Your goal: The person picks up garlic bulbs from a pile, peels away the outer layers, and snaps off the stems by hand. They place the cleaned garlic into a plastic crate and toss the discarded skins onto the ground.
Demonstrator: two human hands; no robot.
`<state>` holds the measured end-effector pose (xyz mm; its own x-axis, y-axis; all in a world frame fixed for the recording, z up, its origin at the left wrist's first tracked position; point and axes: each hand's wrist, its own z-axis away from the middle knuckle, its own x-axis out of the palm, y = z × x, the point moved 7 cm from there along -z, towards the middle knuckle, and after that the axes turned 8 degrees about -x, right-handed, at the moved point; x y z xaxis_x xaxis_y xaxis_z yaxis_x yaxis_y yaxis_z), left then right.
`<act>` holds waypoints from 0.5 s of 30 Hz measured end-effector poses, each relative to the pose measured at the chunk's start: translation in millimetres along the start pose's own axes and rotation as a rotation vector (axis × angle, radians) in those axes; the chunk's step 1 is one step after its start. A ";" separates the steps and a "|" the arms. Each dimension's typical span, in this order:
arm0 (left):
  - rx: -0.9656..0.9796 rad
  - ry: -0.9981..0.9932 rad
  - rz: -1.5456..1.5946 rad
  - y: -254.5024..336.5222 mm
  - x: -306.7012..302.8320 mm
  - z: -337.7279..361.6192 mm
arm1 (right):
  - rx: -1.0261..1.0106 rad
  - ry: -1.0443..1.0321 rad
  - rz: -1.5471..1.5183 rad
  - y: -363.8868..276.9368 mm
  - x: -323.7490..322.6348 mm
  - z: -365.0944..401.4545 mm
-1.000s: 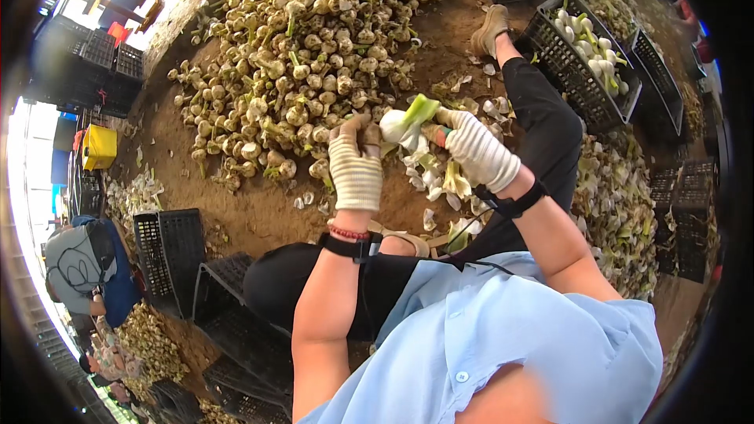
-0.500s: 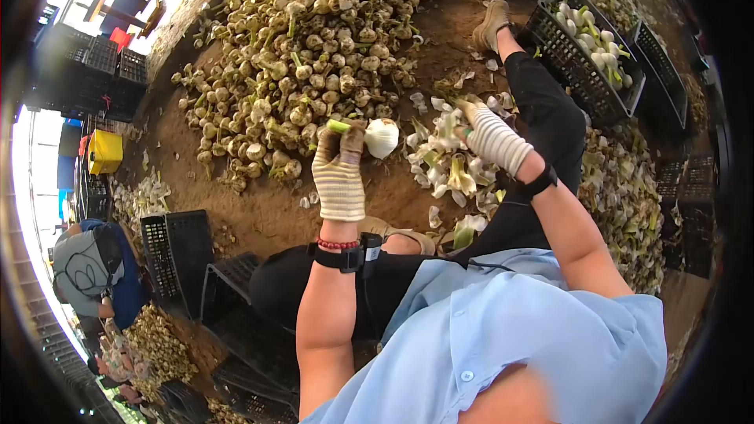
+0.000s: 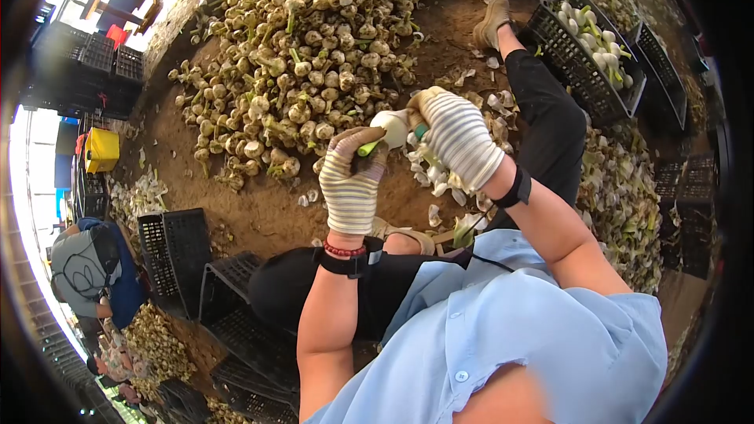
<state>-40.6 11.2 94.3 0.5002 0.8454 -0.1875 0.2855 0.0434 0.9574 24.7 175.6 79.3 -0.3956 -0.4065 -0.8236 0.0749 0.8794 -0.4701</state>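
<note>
A white peeled garlic bulb (image 3: 390, 127) is between my two gloved hands. My left hand (image 3: 353, 173), in a striped glove, is closed around its green stem, which points down to the left. At the bulb's right side is my right hand (image 3: 459, 135), also gloved, its fingers curled in with something small and green between them, too hidden to name. Behind the hands lies a big heap of unpeeled garlic (image 3: 314, 55). Loose white skins (image 3: 440, 180) lie on the soil beneath my right hand.
A black crate (image 3: 581, 63) of cleaned bulbs stands at the upper right beside my outstretched leg. Empty black crates (image 3: 177, 255) are at the lower left. A yellow container (image 3: 102, 150) stands further left, and a person in grey (image 3: 85, 267) bends over beyond the crates.
My right hand has moved left and up from above the skins to the bulb. My left hand has shifted slightly right, turning the bulb and its stem.
</note>
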 end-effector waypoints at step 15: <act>-0.874 0.332 0.628 -116.0 -15.7 2.9 | 0.106 -0.605 -0.944 -0.2 109.1 -22.4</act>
<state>-79.2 -8.7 -14.4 0.0744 0.9429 0.3248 -0.6759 -0.1918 0.7116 -38.9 136.6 -3.4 0.1719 -0.9767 -0.1289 0.0695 0.1425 -0.9873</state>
